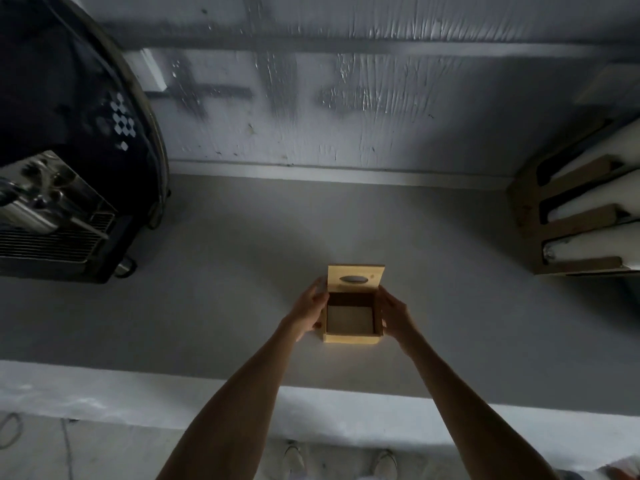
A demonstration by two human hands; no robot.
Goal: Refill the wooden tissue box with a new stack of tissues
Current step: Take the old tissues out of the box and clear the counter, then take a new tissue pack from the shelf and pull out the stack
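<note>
A small wooden tissue box (350, 338) stands on the grey counter (242, 271), a little in front of the middle. Its hinged lid (356, 278), with an oval slot, is raised upright at the far side. The inside shows only a flat grey bottom; no tissues are visible in it. My left hand (309, 310) grips the box's left side and my right hand (394, 315) grips its right side. No stack of tissues can be seen anywhere in view.
A dark espresso machine (69, 174) with a metal drip grille fills the left of the counter. At the right stands a cardboard holder (568, 223) with white rolls. A rough grey wall (346, 81) rises behind. The counter's white front edge (104, 393) runs below.
</note>
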